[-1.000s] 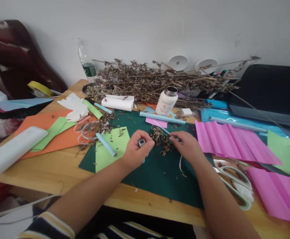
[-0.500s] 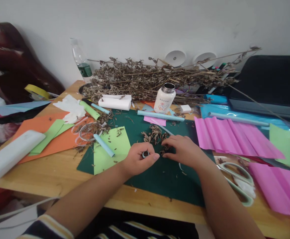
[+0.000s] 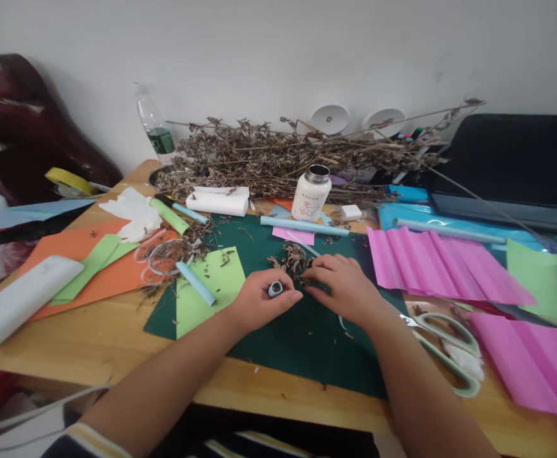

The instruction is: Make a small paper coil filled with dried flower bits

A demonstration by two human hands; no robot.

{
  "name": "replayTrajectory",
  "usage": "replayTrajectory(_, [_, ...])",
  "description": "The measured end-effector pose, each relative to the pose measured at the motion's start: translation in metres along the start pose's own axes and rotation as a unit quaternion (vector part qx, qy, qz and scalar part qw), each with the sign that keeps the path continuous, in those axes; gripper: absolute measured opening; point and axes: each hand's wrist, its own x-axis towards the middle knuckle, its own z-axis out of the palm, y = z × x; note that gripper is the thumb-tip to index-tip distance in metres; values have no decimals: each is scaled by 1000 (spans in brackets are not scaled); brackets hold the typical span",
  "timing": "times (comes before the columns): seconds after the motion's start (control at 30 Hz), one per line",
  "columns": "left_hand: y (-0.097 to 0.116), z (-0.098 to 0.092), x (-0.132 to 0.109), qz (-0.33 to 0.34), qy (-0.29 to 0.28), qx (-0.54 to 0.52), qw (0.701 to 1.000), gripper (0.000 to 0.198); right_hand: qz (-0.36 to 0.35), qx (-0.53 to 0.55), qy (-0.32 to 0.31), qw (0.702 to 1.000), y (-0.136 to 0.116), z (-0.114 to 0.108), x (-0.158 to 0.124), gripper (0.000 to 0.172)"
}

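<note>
My left hand (image 3: pixel 263 301) is wrapped round a light blue paper tube (image 3: pixel 275 289), its round end facing up between thumb and forefinger, with something dark inside. Close beside it, my right hand (image 3: pixel 342 289) has its thumb and fingertips pinched on dried leaves at the edge of a small heap (image 3: pixel 293 261). Both hands are above a dark green cutting mat (image 3: pixel 302 346). Another blue paper tube (image 3: pixel 196 284) lies on a light green sheet (image 3: pixel 230 270) left of my hands. A longer blue tube (image 3: pixel 304 226) lies behind the heap.
Dried stalks (image 3: pixel 268 152) are piled along the wall. A white open bottle (image 3: pixel 310 194) stands in front of them. Scissors (image 3: pixel 450 334) and pink crepe paper (image 3: pixel 440 267) lie on the right. Orange paper (image 3: pixel 75 238), a white oblong object (image 3: pixel 23 305) and a plastic bottle (image 3: pixel 156 127) are leftward.
My right hand's fingertips have moved slightly left and drawn closer together at the dried leaves. My left hand keeps the blue tube. The whole view has shifted a little.
</note>
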Motion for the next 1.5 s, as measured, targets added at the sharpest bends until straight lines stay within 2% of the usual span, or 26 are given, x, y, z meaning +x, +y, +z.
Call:
replayTrajectory(0.13, [1, 2, 3, 5, 33, 135, 990, 17, -9, 10, 67, 998, -3, -4, -2, 17])
replayTrajectory(0.33, [1, 5, 6, -8, 44, 197, 979, 12, -20, 25, 110, 993, -5, -5, -4, 14])
replayTrajectory(0.57, [4, 7, 8, -25, 33, 191, 981, 9, -28, 84, 113, 990, -4, -4, -5, 14])
replayTrajectory(0.73, [6, 6, 7, -20, 13, 187, 982, 11, -48, 133, 127, 982, -5, 0, -4, 27])
replayTrajectory(0.9, [7, 4, 6, 6, -23, 149, 989, 12, -87, 147, 138, 976, -7, 4, -2, 15])
replayTrajectory(1.07, [8, 1, 6, 2, -32, 152, 988, 11, -116, 157, 144, 970, -4, 4, -2, 8])
replayTrajectory(1.17, [9, -2, 5, -6, -19, 128, 992, 11, -113, 148, 141, 972, 3, 2, -2, 8])
replayTrajectory(1.3, [11, -9, 4, -10, 40, 110, 993, 13, -64, 133, 161, 976, 16, -1, -6, 13])
replayTrajectory(1.4, [13, -12, 6, 6, 45, 199, 979, 14, -39, 146, 179, 972, 18, -4, -7, 12])
replayTrajectory(1.5, [12, -20, 11, -24, 67, 345, 936, 17, -28, 167, 190, 967, 14, -4, -5, 10])
